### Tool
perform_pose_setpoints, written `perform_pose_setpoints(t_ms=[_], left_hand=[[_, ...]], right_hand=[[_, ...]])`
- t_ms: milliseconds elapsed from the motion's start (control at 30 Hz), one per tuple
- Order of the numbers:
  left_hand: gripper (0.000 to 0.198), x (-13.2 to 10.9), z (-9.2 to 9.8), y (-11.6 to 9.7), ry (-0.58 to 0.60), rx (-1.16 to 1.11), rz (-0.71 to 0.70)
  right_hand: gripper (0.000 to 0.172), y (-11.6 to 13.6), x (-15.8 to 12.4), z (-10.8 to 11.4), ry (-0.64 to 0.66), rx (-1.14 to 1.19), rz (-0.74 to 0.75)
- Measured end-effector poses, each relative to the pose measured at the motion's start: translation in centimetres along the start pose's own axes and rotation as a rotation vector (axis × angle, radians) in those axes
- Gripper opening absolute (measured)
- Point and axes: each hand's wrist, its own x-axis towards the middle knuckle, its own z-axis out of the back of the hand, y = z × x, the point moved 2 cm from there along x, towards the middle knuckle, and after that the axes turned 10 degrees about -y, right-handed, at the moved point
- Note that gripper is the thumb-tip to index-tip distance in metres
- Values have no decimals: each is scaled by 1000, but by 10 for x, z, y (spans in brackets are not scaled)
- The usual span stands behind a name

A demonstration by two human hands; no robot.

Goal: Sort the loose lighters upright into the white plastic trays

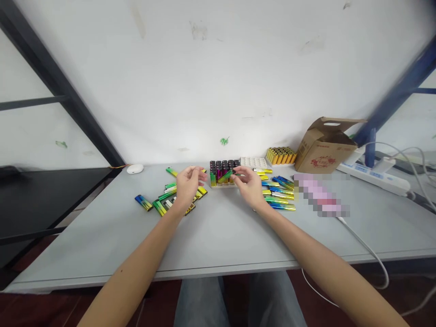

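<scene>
My right hand (250,185) pinches a green-and-yellow lighter (225,176), held tilted at the front of a white tray (223,185). Dark-topped lighters (223,164) stand upright in rows in that tray, some of them purple. One green-and-yellow lighter (213,178) is upright at its front left corner. To the left of the tray my left hand (188,181) hovers with its fingers loosely bent and apart, and I see nothing gripped in it. Beneath and around it lie loose green, yellow and silver lighters (159,207), partly hidden by the hand.
Blue and yellow lighters (281,206) lie right of my right hand. Behind are a white holed tray (254,162), a tray of yellow lighters (281,156) and an open cardboard box (323,150). A power strip (378,177), a cabled pink phone-like object (318,193) and a white case (135,169) also lie here.
</scene>
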Motion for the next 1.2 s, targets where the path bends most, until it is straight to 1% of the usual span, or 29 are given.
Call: perform_pose_setpoints(t_ms=[67, 133, 267, 333, 433, 567, 633, 733, 867, 933, 1067, 1133, 1200], left_hand=[[20, 5, 3, 4, -49, 32, -38], [20, 7, 5, 8, -73, 73, -72], [24, 7, 5, 9, -59, 129, -121], [24, 5, 4, 9, -46, 156, -158], [25, 2, 3, 9, -50, 216, -235], [27, -1, 2, 10, -26, 261, -284], [27, -2, 1, 10, -12, 262, -288], [27, -3, 0, 9, -15, 289, -319], [27, -5, 1, 9, -27, 354, -390], [26, -7, 1, 9, -18, 406, -448], [21, -10, 0, 9, -20, 528, -617], [21, -10, 0, 9, -24, 549, -679], [21, -10, 0, 9, -24, 561, -698]], right_hand=[[23, -2, -1, -3, 35, -74, 38], [22, -3, -1, -6, 67, -121, 74], [21, -5, 0, -7, 119, -208, 131], [21, -6, 1, -6, 127, -274, 184], [25, -4, 1, -5, 143, -438, 345], [38, 5, -5, -6, 209, -686, 614], [45, 8, -7, -6, 230, -791, 673], [52, 9, -9, -6, 263, -886, 679], [58, 8, -10, -6, 309, -933, 683], [62, 7, -11, -7, 328, -944, 690], [69, 6, -12, -8, 350, -936, 700], [68, 8, -8, -5, 329, -898, 702], [58, 13, 1, 5, 263, -836, 673]])
